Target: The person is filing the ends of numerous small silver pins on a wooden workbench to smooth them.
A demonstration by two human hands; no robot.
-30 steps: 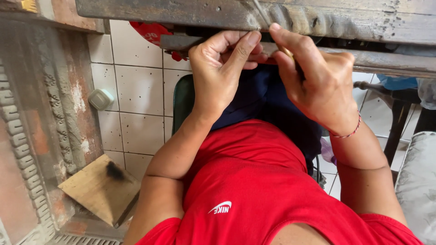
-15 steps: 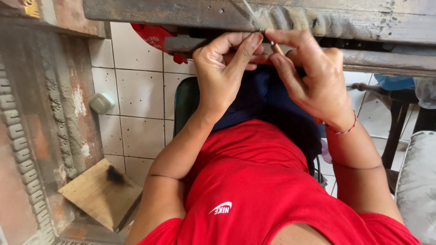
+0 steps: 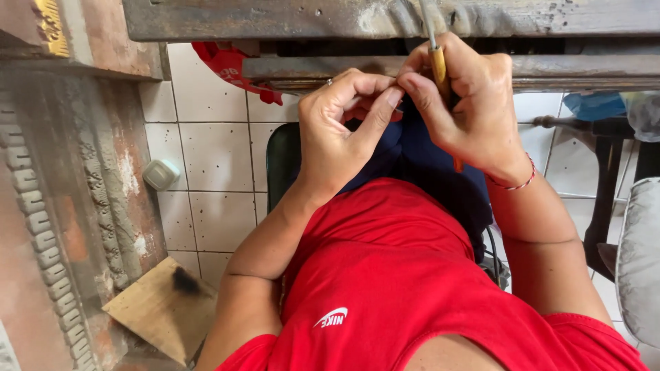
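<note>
Yellow-handled tool (image 3: 438, 63), at 12 o'clock in the view, held upright with its metal shaft rising against the weathered wooden worktop (image 3: 275, 17); the right hand (image 3: 474, 110) has its fingers clenched round the handle, while the left hand (image 3: 340, 130), at 9 o'clock of it, has its fingers curled with the thumb tip pressed just beside the handle, whether gripping anything cannot be told. Below lie a lower wooden rail (image 3: 591, 69), dark blue cloth (image 3: 426, 158) at 6 o'clock, and tiled floor (image 3: 220, 158) and carved panel (image 3: 82, 178) toward 9 o'clock. Risk, as a judgement: the tool could slip off the worn wood and nick the bracing thumb, since the fingers crowd the tip.
</note>
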